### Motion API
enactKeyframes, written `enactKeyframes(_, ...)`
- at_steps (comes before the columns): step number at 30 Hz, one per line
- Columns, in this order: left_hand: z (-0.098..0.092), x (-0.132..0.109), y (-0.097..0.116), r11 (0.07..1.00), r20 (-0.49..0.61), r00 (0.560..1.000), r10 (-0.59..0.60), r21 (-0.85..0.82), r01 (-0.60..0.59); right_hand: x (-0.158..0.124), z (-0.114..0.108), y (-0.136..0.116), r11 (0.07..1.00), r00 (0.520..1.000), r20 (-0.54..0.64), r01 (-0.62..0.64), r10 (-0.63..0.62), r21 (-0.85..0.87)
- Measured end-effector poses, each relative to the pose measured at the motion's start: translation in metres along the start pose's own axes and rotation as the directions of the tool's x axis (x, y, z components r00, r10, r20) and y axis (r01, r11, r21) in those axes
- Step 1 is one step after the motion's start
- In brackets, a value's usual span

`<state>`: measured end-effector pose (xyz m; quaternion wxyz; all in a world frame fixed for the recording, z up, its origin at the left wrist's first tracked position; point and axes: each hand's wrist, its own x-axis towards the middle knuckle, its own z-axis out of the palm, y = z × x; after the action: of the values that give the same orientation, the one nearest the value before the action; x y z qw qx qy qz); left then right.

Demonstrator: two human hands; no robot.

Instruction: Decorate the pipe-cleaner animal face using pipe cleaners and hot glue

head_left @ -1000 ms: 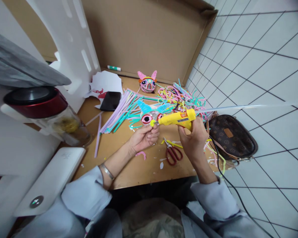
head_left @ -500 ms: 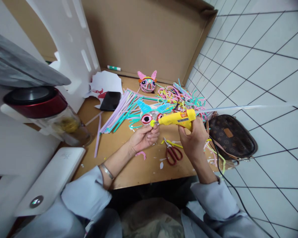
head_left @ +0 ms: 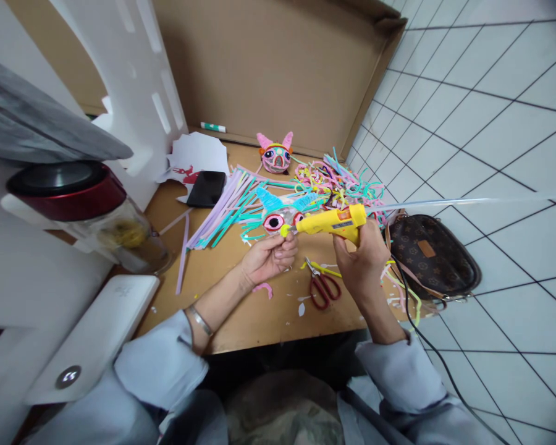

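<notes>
Glue gun (head_left: 327,224) clasped in your right hand (head_left: 365,252); nozzle (head_left: 292,228) at the yellow piece (head_left: 284,230) pinched by your left hand (head_left: 269,258), before the blue-eared figure (head_left: 283,213). Neither hand has visibly shifted; nozzle and piece stay aligned.

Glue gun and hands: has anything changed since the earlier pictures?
Nothing visibly moved; nothing was taken up or let go. The right hand still grips the glue gun, pointed at the yellow piece in the left hand. Only the lit marks on the white device look different.

Yellow glue gun (head_left: 328,221) points sideways — at yellow piece (head_left: 285,230)
</notes>
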<state>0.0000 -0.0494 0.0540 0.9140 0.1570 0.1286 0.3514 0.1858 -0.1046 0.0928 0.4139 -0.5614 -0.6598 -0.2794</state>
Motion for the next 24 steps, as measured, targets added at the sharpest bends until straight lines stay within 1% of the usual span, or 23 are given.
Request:
enactKeyframes(5, 0.000, 0.000, 0.000, 1.000, -0.009, 1.000, 0.004, -0.016, -0.004, 0.001, -0.001, 0.001, 1.000, 1.000, -0.013, 0.013, -0.013, 0.001)
enactKeyframes(12, 0.001, 0.000, 0.000, 1.000, -0.019, 1.000, -0.010, -0.003, 0.009, -0.001, 0.001, -0.001, 1.000, 1.000, -0.011, -0.015, 0.015, -0.020)
enactKeyframes(15, 0.001, 0.000, 0.001, 1.000, -0.028, 1.000, -0.011, -0.011, 0.011, -0.002, 0.002, 0.000, 0.998, 0.998, -0.014, -0.062, 0.062, 0.004)
enactKeyframes(18, 0.002, 0.000, 0.001, 1.000, -0.037, 0.999, -0.003, -0.028, 0.002, -0.003, 0.003, 0.010, 0.986, 0.986, -0.006, -0.165, 0.165, 0.015)
enactKeyframes(20, 0.001, 0.001, 0.002, 0.999, -0.050, 0.999, 0.012, -0.033, -0.014, -0.005, 0.004, 0.023, 0.963, 0.961, 0.061, -0.270, 0.269, 0.017)
enactKeyframes(21, 0.001, 0.002, 0.002, 0.999, -0.058, 0.998, 0.025, -0.029, -0.027, -0.007, 0.004, 0.031, 0.944, 0.938, 0.122, -0.329, 0.325, 0.011)
enactKeyframes(23, -0.001, 0.005, 0.002, 0.998, -0.072, 0.996, 0.060, 0.004, -0.060, -0.012, 0.007, 0.047, 0.900, 0.865, 0.269, -0.435, 0.424, -0.020)
enactKeyframes(24, -0.002, 0.006, 0.003, 0.996, -0.076, 0.993, 0.089, 0.033, -0.086, -0.016, 0.009, 0.055, 0.877, 0.824, 0.320, -0.477, 0.467, -0.052)
